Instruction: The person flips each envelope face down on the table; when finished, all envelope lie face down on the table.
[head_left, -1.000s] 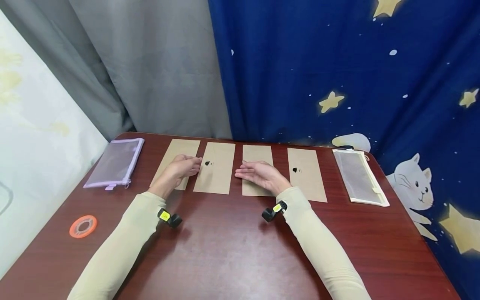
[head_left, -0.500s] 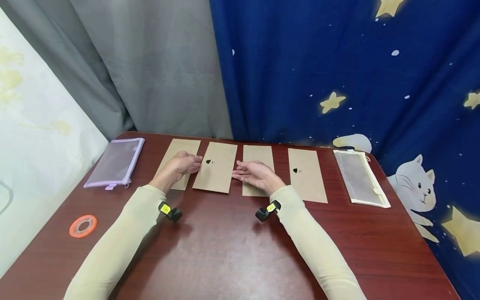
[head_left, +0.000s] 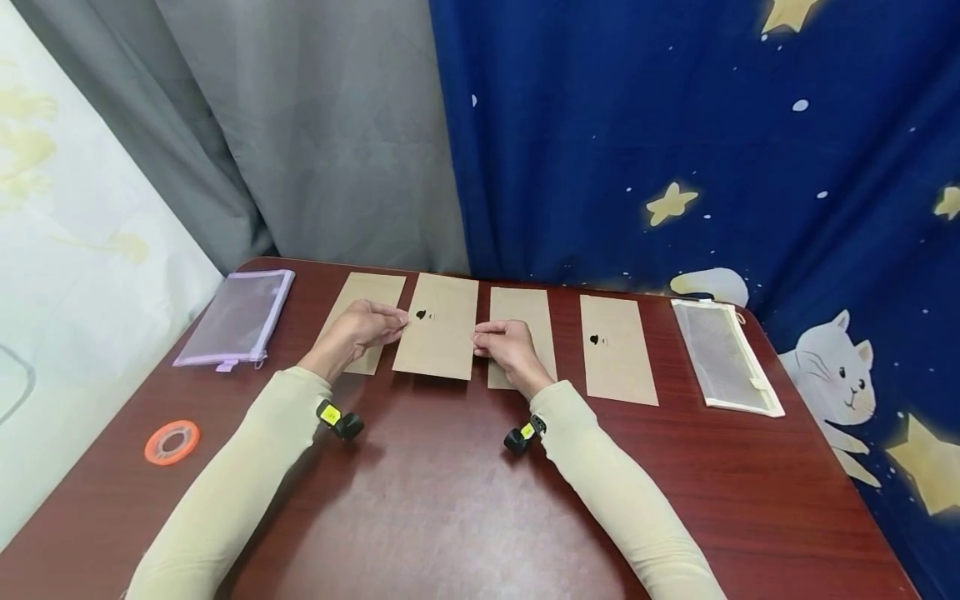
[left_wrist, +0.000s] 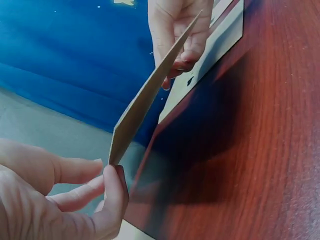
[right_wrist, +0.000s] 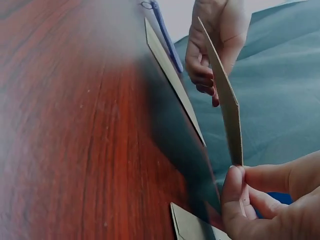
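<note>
A thin brown kraft-paper rectangle with a small black hat print is raised off the table, its near edge clear of the wood. Whether it is an envelope or a booklet I cannot tell. My left hand pinches its left edge between thumb and fingers, seen close up as the left hand in the left wrist view. On the opposite edge, my right hand pinches it too; the right wrist view has the right hand at that edge. Similar plain rectangles lie under the left forearm side and behind the right hand.
Another hat-printed rectangle lies further right. A purple-edged mesh zip pouch is at the far left, a white-edged mesh pouch at the far right. An orange ring sits on the left of the dark red table. Curtains hang behind.
The hat-printed rectangle has risen from lying flat to being held above the table. My right hand has moved left, from open fingers to a pinch on its right edge.
</note>
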